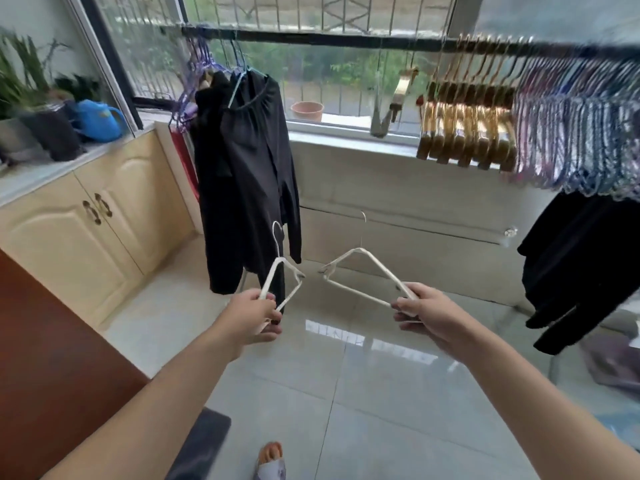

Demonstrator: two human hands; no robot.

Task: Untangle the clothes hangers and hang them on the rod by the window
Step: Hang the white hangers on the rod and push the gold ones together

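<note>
Two white hangers are held apart above the tiled floor (346,393), one in each hand, with a clear gap between their near tips. The left hand (254,317) is clenched around the lower corner of the left white hanger (277,282), whose hook points up in front of the black trousers (242,174). The right hand (424,315) grips the right corner of the right white hanger (360,271), its thin hook standing up against the pale wall below the window sill. Both hangers are well below the dark rod (346,38) that runs across the window. On that rod the black trousers hang at left among purple and blue hangers (204,64), while at right a tight row of gold clip hangers (467,112) sits just beside a blurred bunch of pale purple hangers (581,126), with a black garment (581,265) below them. A cream cabinet (93,216) stands at left under a worktop (27,181) carrying potted plants and a blue watering can (98,121).
</note>
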